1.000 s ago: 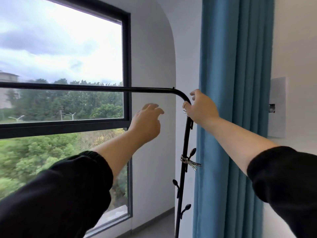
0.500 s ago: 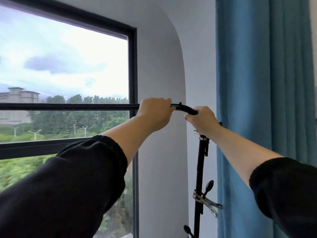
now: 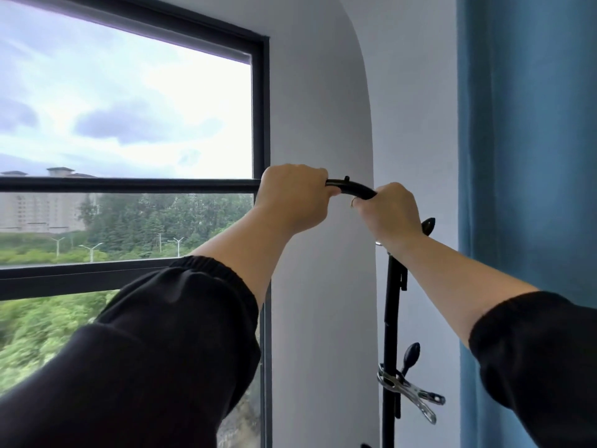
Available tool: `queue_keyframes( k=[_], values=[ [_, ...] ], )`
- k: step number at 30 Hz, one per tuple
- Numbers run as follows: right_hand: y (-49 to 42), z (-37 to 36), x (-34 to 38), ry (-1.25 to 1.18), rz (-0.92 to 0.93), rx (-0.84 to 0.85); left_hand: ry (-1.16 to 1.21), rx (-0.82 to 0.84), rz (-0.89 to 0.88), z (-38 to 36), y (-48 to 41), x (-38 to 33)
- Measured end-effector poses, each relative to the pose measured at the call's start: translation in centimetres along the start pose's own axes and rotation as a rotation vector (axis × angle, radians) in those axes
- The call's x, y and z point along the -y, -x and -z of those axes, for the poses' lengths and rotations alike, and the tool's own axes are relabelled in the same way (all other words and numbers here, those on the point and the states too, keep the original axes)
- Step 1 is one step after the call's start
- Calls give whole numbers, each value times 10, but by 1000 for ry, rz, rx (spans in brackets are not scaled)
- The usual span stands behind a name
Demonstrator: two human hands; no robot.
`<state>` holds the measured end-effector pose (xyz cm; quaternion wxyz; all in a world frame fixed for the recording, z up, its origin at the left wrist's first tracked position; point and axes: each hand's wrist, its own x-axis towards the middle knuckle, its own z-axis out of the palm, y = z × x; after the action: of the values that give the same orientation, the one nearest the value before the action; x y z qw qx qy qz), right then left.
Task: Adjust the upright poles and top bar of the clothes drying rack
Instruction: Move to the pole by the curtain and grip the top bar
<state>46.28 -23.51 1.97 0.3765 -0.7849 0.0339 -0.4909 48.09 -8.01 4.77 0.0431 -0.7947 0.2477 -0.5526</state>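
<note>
While gripping the black top bar (image 3: 129,185) with left hand (image 3: 292,197), right hand (image 3: 389,212) clamped round the curved corner above the upright pole (image 3: 391,334), by the blue curtain (image 3: 529,140).

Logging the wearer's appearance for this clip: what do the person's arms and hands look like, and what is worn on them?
Both arms wear loose black sleeves pushed up to leave the forearms bare; the left sleeve ends in a gathered elastic cuff, the right sleeve in a plainer edge. The left hand is bare, without gloves. The right hand shows a thin ring on one finger.
</note>
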Motion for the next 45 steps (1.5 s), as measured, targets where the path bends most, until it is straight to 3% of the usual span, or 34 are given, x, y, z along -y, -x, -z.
queue_keyframes(
  k=[25, 45],
  values=[
    [-118, -141, -80, 150, -51, -106, 39, 107, -102, -177, -76, 37],
    [-221, -233, -166, 58, -49, -21, -58, 178, -13, -310, -137, 28]
  ],
)
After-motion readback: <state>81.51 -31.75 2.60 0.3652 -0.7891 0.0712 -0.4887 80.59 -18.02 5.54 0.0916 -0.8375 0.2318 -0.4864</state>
